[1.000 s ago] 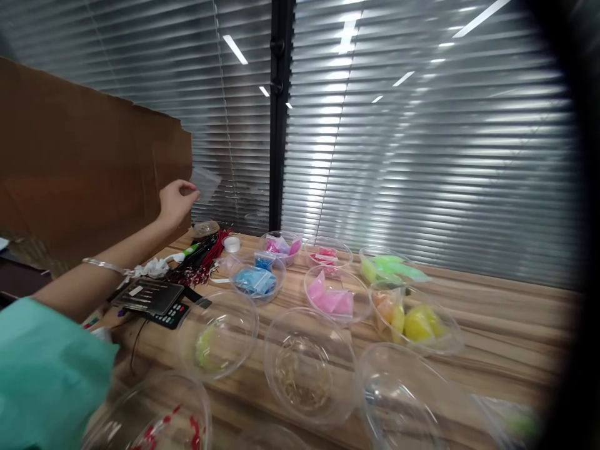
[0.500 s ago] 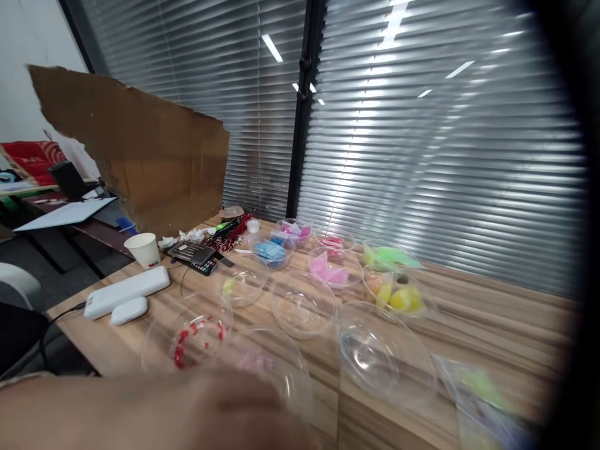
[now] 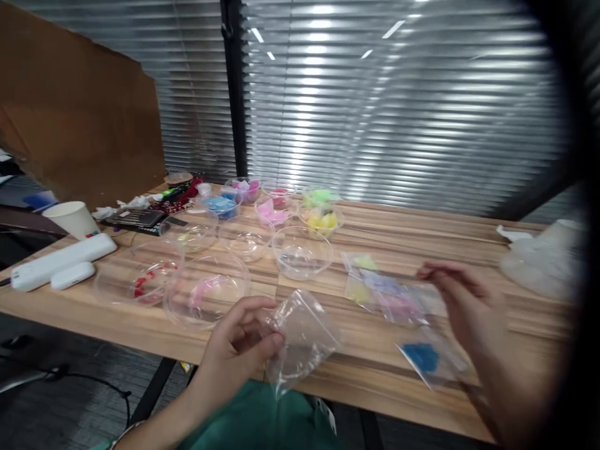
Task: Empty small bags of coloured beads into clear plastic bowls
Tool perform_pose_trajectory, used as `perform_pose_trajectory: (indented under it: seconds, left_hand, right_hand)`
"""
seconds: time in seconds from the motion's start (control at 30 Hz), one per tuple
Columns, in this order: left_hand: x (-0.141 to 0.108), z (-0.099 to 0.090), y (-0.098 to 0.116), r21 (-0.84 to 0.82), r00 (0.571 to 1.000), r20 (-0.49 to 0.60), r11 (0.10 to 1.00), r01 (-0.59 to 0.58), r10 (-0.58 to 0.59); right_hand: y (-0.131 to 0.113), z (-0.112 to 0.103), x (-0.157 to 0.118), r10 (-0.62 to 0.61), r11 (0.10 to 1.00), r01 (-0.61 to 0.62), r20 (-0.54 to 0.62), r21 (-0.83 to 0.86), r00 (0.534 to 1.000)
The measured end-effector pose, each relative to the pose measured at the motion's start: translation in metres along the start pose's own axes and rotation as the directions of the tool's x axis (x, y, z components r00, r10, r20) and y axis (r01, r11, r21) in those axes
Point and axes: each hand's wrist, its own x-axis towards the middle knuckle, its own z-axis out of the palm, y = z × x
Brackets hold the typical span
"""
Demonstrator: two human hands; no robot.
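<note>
Wood-grained tabletop (image 3: 412,240) backed a clear, square plastic bag (image 3: 307,340) over its near edge, pinched leftward by the left hand (image 3: 241,344); likely light, limp, slippery, best gripped there. Right, beside a blue-filled clear packet (image 3: 420,357), the right hand's (image 3: 466,306) grip was unclear.

The table (image 3: 422,225) looks like smooth grained wood. On it stand glossy plastic bowls (image 3: 302,256); above its near edge, a shiny plastic bag (image 3: 304,340); at its far left, matt cardboard (image 3: 84,112).
</note>
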Motion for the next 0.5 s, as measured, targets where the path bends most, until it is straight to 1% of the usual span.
perform_pose_trajectory:
  seconds: [0.03, 0.1, 0.17, 0.23, 0.27, 0.3, 0.37, 0.43, 0.47, 0.5]
  left_hand:
    - [0.001, 0.0, -0.003, -0.004, 1.0, 0.0, 1.0, 0.006, -0.006]
    - [0.0, 0.001, -0.009, 0.006, 1.0, 0.016, 1.0, 0.002, -0.002]
    - [-0.002, 0.003, -0.017, 0.033, 0.999, 0.047, 0.999, -0.023, 0.022]
    - [-0.005, 0.003, -0.026, 0.075, 0.994, 0.095, 0.995, -0.059, 0.052]
    - [-0.007, 0.002, -0.03, 0.101, 0.99, 0.124, 0.992, -0.082, 0.069]
    - [-0.008, 0.0, -0.034, 0.127, 0.985, 0.153, 0.986, -0.105, 0.085]
    - [-0.009, -0.005, -0.04, 0.161, 0.973, 0.199, 0.975, -0.154, 0.121]
    - [-0.008, -0.008, -0.043, 0.27, 0.954, 0.211, 0.926, -0.266, 0.212]
    - [-0.008, -0.009, -0.043, 0.365, 0.933, 0.212, 0.862, -0.351, 0.29]
    - [-0.008, -0.009, -0.043, 0.473, 0.894, 0.225, 0.759, -0.447, 0.387]
  right_hand:
    - [-0.005, 0.006, -0.012, 0.019, 1.0, -0.02, 0.098, 0.012, 0.995]
    - [-0.023, 0.025, -0.037, 0.055, 0.998, -0.062, 0.281, 0.015, 0.958]
    - [-0.046, 0.047, -0.064, 0.083, 0.994, -0.107, 0.45, 0.029, 0.889]
    - [-0.067, 0.065, -0.088, 0.09, 0.988, -0.146, 0.583, 0.049, 0.807]
    - [-0.076, 0.071, -0.098, 0.096, 0.983, -0.172, 0.646, 0.056, 0.758]
    - [-0.082, 0.076, -0.107, 0.099, 0.981, -0.188, 0.686, 0.056, 0.721]
    - [-0.088, 0.078, -0.12, 0.127, 0.975, -0.22, 0.722, 0.035, 0.68]
    - [-0.088, 0.077, -0.129, 0.173, 0.969, -0.248, 0.719, -0.001, 0.673]
    - [-0.086, 0.076, -0.133, 0.197, 0.965, -0.261, 0.704, -0.017, 0.682]
    - [-0.085, 0.076, -0.137, 0.213, 0.962, -0.272, 0.681, -0.021, 0.701]
